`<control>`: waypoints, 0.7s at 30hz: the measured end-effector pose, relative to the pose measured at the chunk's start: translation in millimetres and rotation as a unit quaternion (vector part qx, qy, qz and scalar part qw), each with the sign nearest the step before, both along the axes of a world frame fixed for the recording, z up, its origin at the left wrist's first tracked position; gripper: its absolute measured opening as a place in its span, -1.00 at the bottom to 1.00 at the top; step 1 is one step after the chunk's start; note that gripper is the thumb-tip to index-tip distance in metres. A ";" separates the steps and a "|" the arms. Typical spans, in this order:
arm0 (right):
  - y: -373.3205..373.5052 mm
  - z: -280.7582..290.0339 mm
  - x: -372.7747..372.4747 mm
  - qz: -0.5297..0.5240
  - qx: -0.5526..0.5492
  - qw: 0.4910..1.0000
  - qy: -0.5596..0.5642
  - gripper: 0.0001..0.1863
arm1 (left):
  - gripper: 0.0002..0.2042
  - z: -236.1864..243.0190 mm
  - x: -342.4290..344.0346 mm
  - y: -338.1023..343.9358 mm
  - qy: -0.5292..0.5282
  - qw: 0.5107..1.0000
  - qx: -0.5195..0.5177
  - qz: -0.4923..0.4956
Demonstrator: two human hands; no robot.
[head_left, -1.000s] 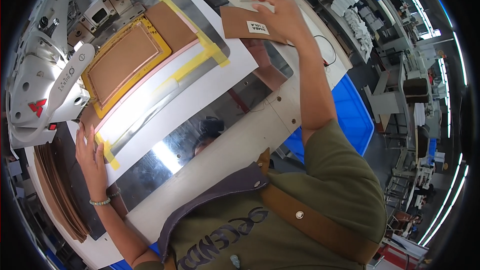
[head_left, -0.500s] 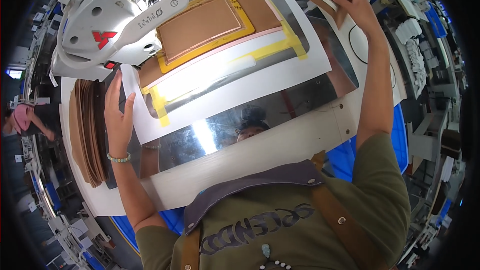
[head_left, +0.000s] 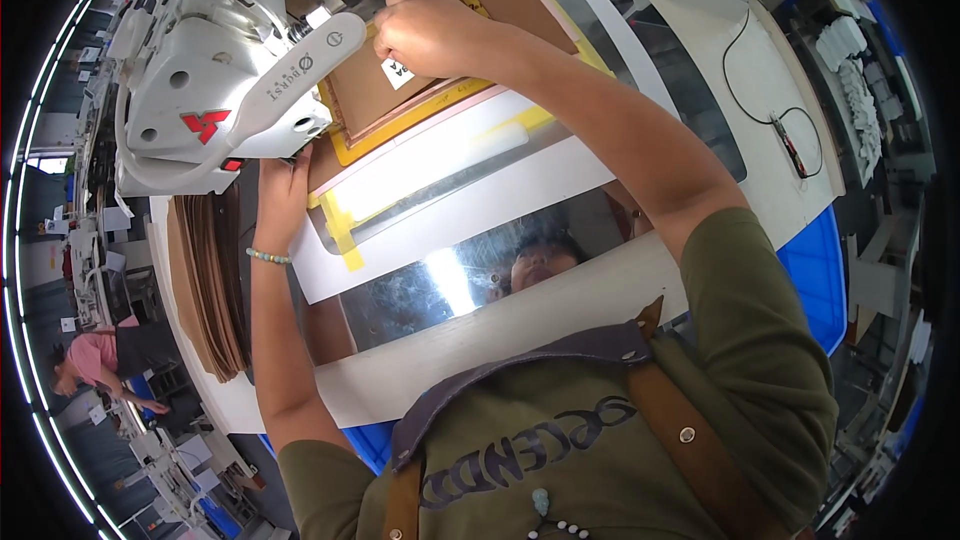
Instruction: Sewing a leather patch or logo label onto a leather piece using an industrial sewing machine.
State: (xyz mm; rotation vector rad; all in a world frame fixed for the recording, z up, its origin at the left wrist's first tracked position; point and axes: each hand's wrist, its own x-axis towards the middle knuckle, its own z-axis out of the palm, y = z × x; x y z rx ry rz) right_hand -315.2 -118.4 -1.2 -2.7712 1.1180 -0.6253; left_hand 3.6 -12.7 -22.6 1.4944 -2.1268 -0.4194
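Note:
My right hand [head_left: 425, 35] is closed, knuckles up, over a brown flat piece [head_left: 360, 85] that lies in a yellow frame [head_left: 425, 107]. Under its fingers shows a white label [head_left: 397, 72] with dark print. The fingertips are tucked out of sight. My left hand [head_left: 283, 200] reaches up to the lower edge of a white sewing machine head [head_left: 190, 90], at the frame's left side. Its thumb stands apart from the other fingers, whose tips the machine hides. Yellow tape [head_left: 345, 240] edges the clear template around the frame.
A stack of brown sheets [head_left: 210, 290] stands left of my left forearm. Below the template lie a white sheet [head_left: 440, 240] and a shiny metal plate [head_left: 400, 305]. A cable with a small tool [head_left: 793, 148] lies at the right. A blue bin [head_left: 815, 275] sits beyond the table edge.
My right hand has brought the labelled brown piece from the far right over to the yellow frame. My left hand has moved slightly right, its fingertips now under the machine head.

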 end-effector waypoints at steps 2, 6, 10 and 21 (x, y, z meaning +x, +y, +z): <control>-2.9 -4.9 0.5 0.027 -0.024 0.999 -0.001 -0.81 | -0.67 -5.8 0.1 -6.1 0.029 0.999 0.015 0.008; -2.6 -6.3 9.3 0.046 -0.027 0.998 0.037 -0.78 | -0.68 -21.7 9.2 -23.4 0.072 0.997 0.004 0.010; -0.9 -10.6 9.3 0.039 -0.046 0.997 0.039 -0.75 | -0.67 -25.7 8.0 -33.4 0.041 0.999 0.003 -0.018; 2.3 -8.6 10.2 0.038 -0.034 0.996 0.070 -0.77 | -0.58 4.3 -28.0 -50.0 -0.122 0.983 -0.065 -0.124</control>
